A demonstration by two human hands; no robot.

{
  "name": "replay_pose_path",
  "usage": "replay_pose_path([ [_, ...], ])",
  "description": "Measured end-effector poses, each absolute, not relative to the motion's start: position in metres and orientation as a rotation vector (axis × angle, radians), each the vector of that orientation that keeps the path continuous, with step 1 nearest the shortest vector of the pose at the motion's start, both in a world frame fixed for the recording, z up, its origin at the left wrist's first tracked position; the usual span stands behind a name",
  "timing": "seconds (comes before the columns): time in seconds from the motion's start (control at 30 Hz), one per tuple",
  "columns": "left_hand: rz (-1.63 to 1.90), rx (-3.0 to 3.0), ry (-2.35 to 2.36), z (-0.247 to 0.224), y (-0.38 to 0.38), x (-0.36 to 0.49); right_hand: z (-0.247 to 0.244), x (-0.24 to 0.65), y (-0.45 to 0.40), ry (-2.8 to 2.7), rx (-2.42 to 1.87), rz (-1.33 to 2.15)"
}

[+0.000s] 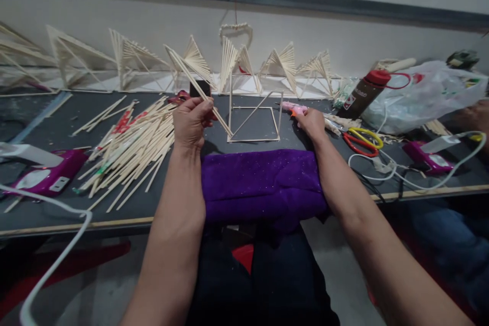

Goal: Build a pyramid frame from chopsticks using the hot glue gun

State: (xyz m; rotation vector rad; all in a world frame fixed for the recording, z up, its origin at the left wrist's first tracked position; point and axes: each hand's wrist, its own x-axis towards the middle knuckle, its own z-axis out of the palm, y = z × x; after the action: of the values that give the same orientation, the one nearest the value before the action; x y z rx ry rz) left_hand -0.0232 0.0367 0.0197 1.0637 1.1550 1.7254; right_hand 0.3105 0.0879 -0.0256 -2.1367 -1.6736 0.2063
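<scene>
My left hand point(193, 117) is closed on a thin wooden stick point(220, 120), which slants down to the front left corner of a stick frame point(254, 139). The frame has a square base on the table, uprights at some corners and a diagonal stick across it. On the frame's right, my right hand point(312, 123) grips a small pink glue gun point(295, 108) with an orange trigger, its nozzle pointing left. A folded purple cloth point(260, 178) lies at the table edge between my forearms.
Loose sticks point(133, 147) are heaped on the left. Fan-shaped stick models point(280, 63) line the wall. Scissors point(361, 142), a brown bottle point(361, 94), a plastic bag point(431, 91) and white cords are on the right. Magenta devices point(428, 157) sit at both sides. Another person's hand point(476, 116) shows far right.
</scene>
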Motion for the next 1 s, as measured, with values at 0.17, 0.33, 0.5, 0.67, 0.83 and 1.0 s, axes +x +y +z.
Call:
replay_pose_path([
  [0.17,1.746,1.115,1.180,0.019,0.037,-0.019,-0.028,0.309,0.090,-1.647,-2.133,0.222],
  [0.33,1.749,1.172,1.215,0.016,0.038,-0.019,-0.028,0.308,0.093,-1.675,-2.165,0.264],
  [0.5,1.819,1.156,1.131,0.010,0.042,-0.027,-0.030,0.310,0.097,-1.679,-2.167,0.256],
  [0.67,1.894,1.083,1.132,0.007,0.044,-0.034,-0.032,0.313,0.097,-1.726,-2.179,0.227],
  [0.83,1.992,1.067,1.244,0.006,0.044,-0.032,-0.031,0.313,0.095,-1.757,-2.173,0.237],
  [1.0,2.002,1.128,1.283,0.006,0.042,-0.030,-0.028,0.311,0.092,-1.767,-2.192,0.219],
])
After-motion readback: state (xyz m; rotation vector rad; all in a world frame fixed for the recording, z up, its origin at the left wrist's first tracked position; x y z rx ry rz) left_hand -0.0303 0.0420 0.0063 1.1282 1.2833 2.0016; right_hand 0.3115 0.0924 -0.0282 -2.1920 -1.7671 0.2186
